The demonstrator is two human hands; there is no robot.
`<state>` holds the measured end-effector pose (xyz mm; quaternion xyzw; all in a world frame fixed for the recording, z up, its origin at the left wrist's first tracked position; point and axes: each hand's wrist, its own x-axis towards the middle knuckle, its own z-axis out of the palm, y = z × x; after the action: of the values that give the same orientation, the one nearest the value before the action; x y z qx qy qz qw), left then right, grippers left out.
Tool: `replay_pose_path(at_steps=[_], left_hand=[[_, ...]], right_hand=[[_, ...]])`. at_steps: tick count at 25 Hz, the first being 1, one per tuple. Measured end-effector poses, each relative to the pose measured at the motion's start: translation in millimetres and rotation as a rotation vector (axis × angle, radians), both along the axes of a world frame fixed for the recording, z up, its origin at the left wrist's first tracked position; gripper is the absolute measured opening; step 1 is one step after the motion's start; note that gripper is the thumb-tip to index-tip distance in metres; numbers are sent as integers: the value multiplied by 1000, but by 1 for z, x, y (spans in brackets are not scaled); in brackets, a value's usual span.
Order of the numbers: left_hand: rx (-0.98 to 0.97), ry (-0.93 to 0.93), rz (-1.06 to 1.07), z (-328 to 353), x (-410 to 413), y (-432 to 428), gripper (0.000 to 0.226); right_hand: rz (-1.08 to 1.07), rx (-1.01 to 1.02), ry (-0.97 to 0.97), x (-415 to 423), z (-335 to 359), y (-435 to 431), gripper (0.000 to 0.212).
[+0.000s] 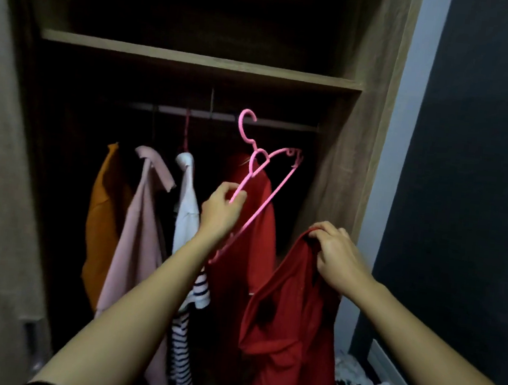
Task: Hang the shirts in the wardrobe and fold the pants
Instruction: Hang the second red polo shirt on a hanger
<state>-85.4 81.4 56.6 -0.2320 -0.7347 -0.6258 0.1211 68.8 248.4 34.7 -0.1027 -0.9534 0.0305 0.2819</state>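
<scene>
My left hand (221, 209) grips an empty pink plastic hanger (273, 191) by its sloping arm and holds it tilted in front of the wardrobe rail (285, 124). My right hand (338, 259) pinches the top of a red shirt (288, 330), which hangs loose below it at the wardrobe's right side. The hanger and the red shirt are apart. On the rail hang an orange garment (102, 223), a pale pink shirt (134, 242), a white shirt (186, 213) above a striped one (181, 351), and another red shirt (238, 284).
A wooden shelf (197, 59) spans the wardrobe above the rail. The wardrobe's right side panel (342, 170) stands close to my right hand. A dark wall (473, 184) lies to the right, with a white bundle (352, 375) on the floor beneath it.
</scene>
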Motion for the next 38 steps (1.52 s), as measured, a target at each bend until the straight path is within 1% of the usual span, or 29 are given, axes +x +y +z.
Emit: replay_pose_path(at_steps=[2, 5, 6, 9, 12, 14, 15, 18, 20, 22, 24, 25, 27, 29, 30, 31, 32, 33, 34, 35, 36, 37, 38], left_hand=[[-9, 78, 7, -25, 13, -52, 22], [32, 56, -42, -70, 36, -131, 24], [23, 45, -60, -86, 42, -156, 22], [-51, 0, -113, -122, 55, -227, 27], [-150, 6, -160, -134, 68, -263, 17], [-182, 76, -138, -135, 78, -267, 17], [-199, 126, -114, -136, 83, -266, 20], [-267, 266, -58, -143, 103, -247, 44], [-227, 307, -40, -149, 116, -237, 47], [-120, 331, -15, -156, 118, -242, 43], [-17, 334, 13, -154, 116, -253, 43], [12, 353, 26, -148, 116, -256, 42], [24, 476, 123, -127, 118, -257, 35], [-25, 560, 383, -114, 128, -255, 29], [-20, 572, 469, -112, 136, -252, 30], [-18, 621, 464, -118, 147, -248, 29], [-77, 665, 403, -132, 160, -243, 27], [-221, 675, 344, -150, 173, -238, 25], [-420, 617, 297, -172, 181, -233, 25], [-594, 481, 272, -191, 180, -231, 27], [-681, 275, 209, -201, 175, -234, 32], [-642, 79, 90, -204, 166, -241, 42], [-536, -43, -43, -200, 155, -251, 57]], right_hand=[[-39, -44, -53, 0, -8, -10, 48], [-70, -130, -122, -1, -17, -22, 52], [-61, -173, -128, -1, -18, -24, 52], [-43, -273, -117, 6, -22, -39, 54], [-51, -185, -177, 17, -26, -65, 55], [-17, -79, -239, 21, -28, -95, 57], [16, -25, -250, 24, -29, -115, 57], [120, 77, -230, 27, -32, -170, 56], [177, 124, -224, 34, -28, -192, 53], [223, 263, -152, 46, -17, -197, 49], [207, 389, -47, 59, -1, -192, 62], [190, 411, -4, 63, 7, -188, 69], [174, 392, 58, 66, 20, -185, 80], [183, 362, 130, 65, 22, -190, 77], [191, 347, 174, 65, 21, -193, 73], [197, 327, 211, 64, 18, -196, 69], [201, 304, 232, 64, 16, -199, 63], [206, 279, 241, 65, 15, -201, 58], [209, 260, 252, 66, 17, -204, 57], [210, 246, 269, 68, 20, -205, 56], [206, 233, 286, 71, 23, -206, 56], [203, 216, 304, 76, 26, -203, 54], [199, 196, 317, 81, 27, -197, 52]])
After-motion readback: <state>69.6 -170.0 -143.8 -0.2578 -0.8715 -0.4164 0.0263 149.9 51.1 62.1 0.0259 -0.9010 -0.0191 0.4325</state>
